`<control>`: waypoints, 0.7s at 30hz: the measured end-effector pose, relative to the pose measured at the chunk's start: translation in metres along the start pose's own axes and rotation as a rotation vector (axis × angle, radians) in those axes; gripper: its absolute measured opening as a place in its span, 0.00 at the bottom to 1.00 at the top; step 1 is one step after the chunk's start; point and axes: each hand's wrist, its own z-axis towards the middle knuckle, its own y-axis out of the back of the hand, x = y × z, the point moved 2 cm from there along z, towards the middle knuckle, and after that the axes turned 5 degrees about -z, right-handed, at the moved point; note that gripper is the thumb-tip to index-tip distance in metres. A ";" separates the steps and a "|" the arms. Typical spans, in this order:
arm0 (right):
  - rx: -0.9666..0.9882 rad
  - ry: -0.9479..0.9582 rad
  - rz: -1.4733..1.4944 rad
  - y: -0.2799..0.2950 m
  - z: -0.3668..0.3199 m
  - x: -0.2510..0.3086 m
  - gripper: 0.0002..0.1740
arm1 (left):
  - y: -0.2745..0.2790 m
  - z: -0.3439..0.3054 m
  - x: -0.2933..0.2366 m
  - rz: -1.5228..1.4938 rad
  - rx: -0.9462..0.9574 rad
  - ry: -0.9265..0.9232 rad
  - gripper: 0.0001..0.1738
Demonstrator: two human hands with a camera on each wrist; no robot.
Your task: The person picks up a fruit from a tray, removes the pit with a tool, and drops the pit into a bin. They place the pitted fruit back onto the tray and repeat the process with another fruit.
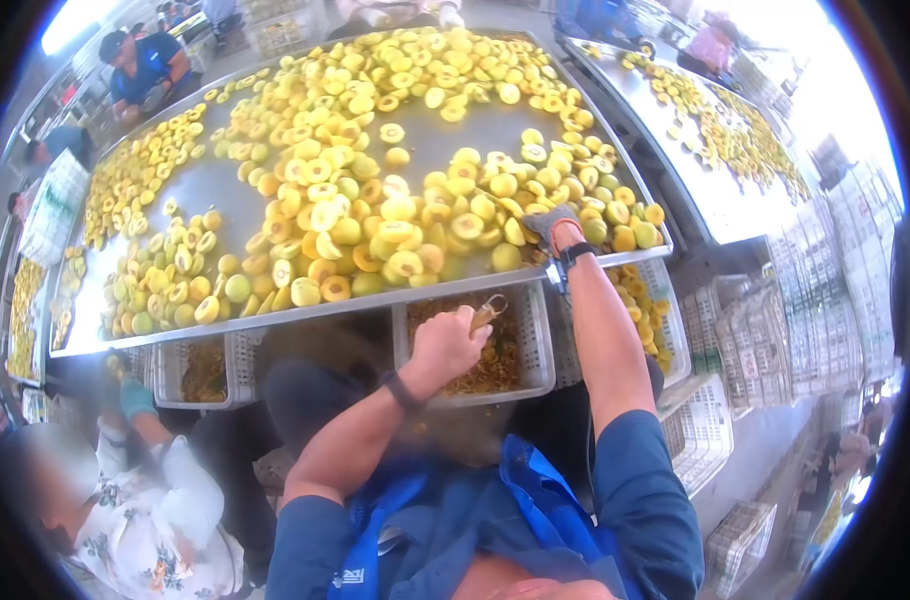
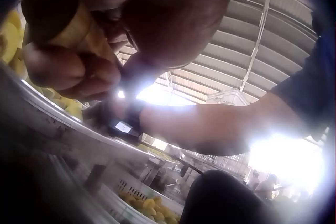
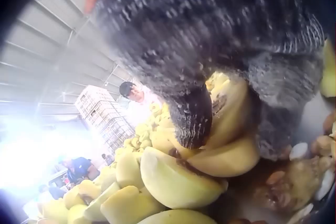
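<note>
My bare left hand (image 1: 447, 350) grips a wooden-handled tool (image 1: 484, 316) with a metal loop at its end, at the table's near edge. In the left wrist view, fingers curl round its wooden handle (image 2: 97, 40). Farther right, my right hand (image 1: 555, 226), in a dark knit glove, reaches into the heap of yellow peach halves (image 1: 405, 262). The right wrist view has the gloved fingers (image 3: 191, 116) pinching a peach half (image 3: 231, 111), with other cut halves (image 3: 176, 179) close below. Its far side is hidden by the glove.
The metal table (image 1: 200, 190) has a raised rim. Beneath its near edge sit a white crate (image 1: 541, 345) of scraps and another crate (image 1: 678, 335) with peach halves. A seated person (image 1: 160, 490) is at the left. Stacked crates (image 1: 815, 290) stand at the right.
</note>
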 end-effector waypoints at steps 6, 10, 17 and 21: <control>-0.313 0.037 -0.248 0.019 -0.047 0.035 0.33 | 0.011 -0.002 0.003 -0.023 -0.021 0.014 0.20; -0.429 0.278 0.226 0.012 -0.060 0.032 0.29 | 0.013 -0.002 0.003 -0.166 -0.090 -0.031 0.18; -0.147 0.615 0.417 0.033 -0.181 0.046 0.25 | 0.016 -0.006 -0.018 -0.791 -0.030 0.018 0.15; -0.048 0.591 0.390 0.028 -0.219 0.044 0.24 | 0.008 -0.004 -0.022 -0.840 -0.022 0.043 0.16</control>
